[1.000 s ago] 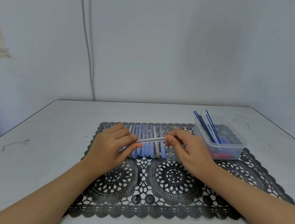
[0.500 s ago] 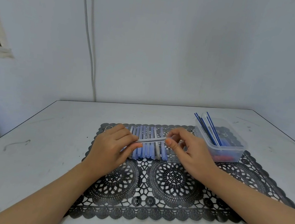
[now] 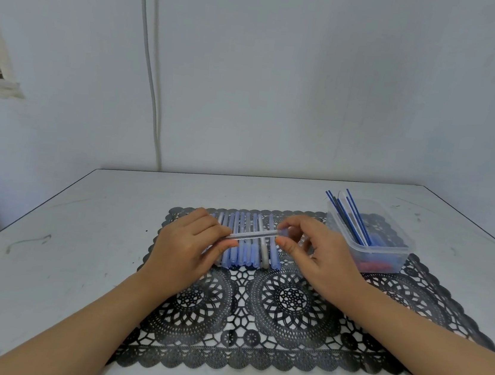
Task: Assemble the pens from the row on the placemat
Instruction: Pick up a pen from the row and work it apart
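Pens (image 3: 244, 252) lie in a row at the far middle of the black placemat (image 3: 282, 347), seen from your head camera. Your left hand (image 3: 184, 251) grips one end of a clear barrel (image 3: 252, 235) and your right hand (image 3: 318, 258) pinches the other, holding it across the row. A clear tub (image 3: 387, 254) of blue refills (image 3: 351, 218) stands to the right.

- The placemat (image 3: 284, 332) lies on the table (image 3: 44, 256).
- A row of pens (image 3: 244, 255) lies on the placemat's back half, left of middle.
- A tub (image 3: 387, 257) stands on its back right corner, right of the row, with refills (image 3: 351, 218) leaning inside.
- One pen (image 3: 252, 235) is held crosswise above the row, left hand (image 3: 185, 251) at its left end, right hand (image 3: 318, 258) at its right.
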The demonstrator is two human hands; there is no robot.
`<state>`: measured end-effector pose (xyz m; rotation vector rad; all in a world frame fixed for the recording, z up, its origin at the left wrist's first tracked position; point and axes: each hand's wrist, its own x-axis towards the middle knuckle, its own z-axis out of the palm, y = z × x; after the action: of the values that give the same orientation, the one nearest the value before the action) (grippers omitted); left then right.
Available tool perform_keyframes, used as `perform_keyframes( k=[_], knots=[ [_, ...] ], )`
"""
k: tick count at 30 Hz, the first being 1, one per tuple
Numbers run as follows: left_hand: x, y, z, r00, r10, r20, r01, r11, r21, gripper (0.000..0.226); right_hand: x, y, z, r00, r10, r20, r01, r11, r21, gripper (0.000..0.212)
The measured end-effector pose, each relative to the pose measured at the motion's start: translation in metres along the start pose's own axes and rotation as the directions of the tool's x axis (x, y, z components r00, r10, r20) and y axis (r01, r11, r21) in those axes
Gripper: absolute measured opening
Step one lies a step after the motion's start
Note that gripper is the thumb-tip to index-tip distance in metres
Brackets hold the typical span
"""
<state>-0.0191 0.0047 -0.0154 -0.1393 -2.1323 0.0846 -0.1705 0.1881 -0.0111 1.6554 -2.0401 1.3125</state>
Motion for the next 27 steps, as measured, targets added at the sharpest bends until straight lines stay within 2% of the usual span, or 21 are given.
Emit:
perform_keyframes(
  k=[7,12,27],
  knots=[
    [0.0005,0.0006,-0.0005,0.999,0.031,-0.01,-0.031,0.999,0.017,0.025,0.0006,0.0012,0.0003,0.999,-0.035,-0.027,0.032,0.993,-0.115,0.043],
    [0.002,0.0008,-0.0012,0.998,0.059,-0.032,-0.058,0.997,0.041,0.022,0.0003,0.0002,-0.0002,1.0,-0.005,-0.003,0.005,0.986,-0.166,0.052],
    [0.0037,-0.0003,-0.0052,0.983,0.113,-0.148,-0.1,0.991,0.088,0.018,-0.0004,0.0007,0.0025,1.0,0.006,0.022,-0.003,0.987,-0.158,0.05]
  ],
)
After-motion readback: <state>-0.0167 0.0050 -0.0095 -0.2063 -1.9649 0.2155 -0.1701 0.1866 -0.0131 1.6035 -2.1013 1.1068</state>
